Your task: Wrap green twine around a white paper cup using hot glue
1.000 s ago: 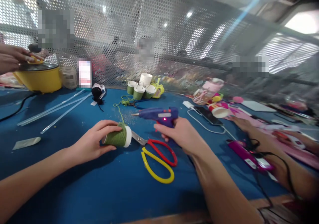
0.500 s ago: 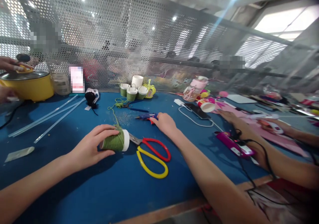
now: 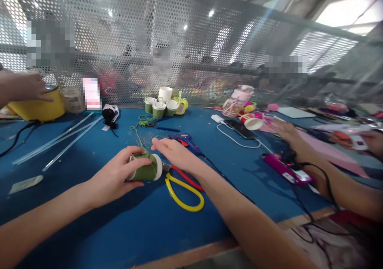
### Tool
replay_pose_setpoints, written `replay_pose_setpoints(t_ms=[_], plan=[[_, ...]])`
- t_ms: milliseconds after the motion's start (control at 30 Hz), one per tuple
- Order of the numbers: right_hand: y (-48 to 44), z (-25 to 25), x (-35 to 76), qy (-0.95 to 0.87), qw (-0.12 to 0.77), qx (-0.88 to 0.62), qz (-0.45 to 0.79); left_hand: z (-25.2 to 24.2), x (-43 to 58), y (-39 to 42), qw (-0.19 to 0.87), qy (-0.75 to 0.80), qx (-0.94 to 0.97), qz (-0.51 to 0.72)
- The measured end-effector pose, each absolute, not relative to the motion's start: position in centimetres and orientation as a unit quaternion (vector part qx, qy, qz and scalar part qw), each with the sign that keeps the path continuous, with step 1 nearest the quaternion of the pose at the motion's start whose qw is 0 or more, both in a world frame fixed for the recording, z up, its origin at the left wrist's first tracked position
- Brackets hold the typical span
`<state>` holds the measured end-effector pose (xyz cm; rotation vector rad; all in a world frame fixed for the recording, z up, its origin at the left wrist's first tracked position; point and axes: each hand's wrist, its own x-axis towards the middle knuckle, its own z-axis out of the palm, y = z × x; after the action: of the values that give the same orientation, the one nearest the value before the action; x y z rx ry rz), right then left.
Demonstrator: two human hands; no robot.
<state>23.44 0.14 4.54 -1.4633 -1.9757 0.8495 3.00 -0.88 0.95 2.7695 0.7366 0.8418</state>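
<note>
Green yarn wraps a white-rimmed cup (image 3: 145, 168), which lies on its side in the grip of my left hand (image 3: 115, 175). A strand runs from it back to a small tangle of green yarn (image 3: 145, 121). My right hand (image 3: 175, 153) hovers just right of the cup's upper side, fingers together; whether anything is between them is too small to tell. Beyond that hand a blue glue gun (image 3: 189, 143) lies on the table. Scissors with one red and one yellow handle (image 3: 187, 205) lie beside the cup, partly under my right wrist.
Several green-wrapped cups (image 3: 158, 109) stand at the back near blue-handled pliers (image 3: 166, 128). Clear glue sticks (image 3: 64, 141) lie left. A phone (image 3: 241, 129) and a purple power strip (image 3: 285, 169) lie right. Other people's hands are by the yellow pot (image 3: 38, 107) and at far right.
My right hand has let go of the glue gun and moved left to beside the cup. The left hand still holds the cup. At far left, a person's hand has moved across the pot.
</note>
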Motion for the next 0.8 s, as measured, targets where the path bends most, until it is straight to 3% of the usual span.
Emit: replay_pose_setpoints(t_ms=[200,467,600,800], plan=[[-0.9,4.1,23.3,-0.707,0.265,-0.522,0.396,-0.4,3.4,-0.9,0.088,0.236,0.926,0.283],[-1.9,3.9,22.3,-0.681,0.348,-0.502,0.403,-0.4,3.2,-1.1,0.100,0.231,0.927,0.278],[-1.6,3.7,22.6,-0.662,0.410,-0.499,0.380,-0.2,3.1,-1.1,0.192,0.256,0.897,0.305],[-1.0,3.5,23.1,-0.631,0.470,-0.492,0.372,0.0,3.0,-1.1,0.412,0.324,0.796,0.301]])
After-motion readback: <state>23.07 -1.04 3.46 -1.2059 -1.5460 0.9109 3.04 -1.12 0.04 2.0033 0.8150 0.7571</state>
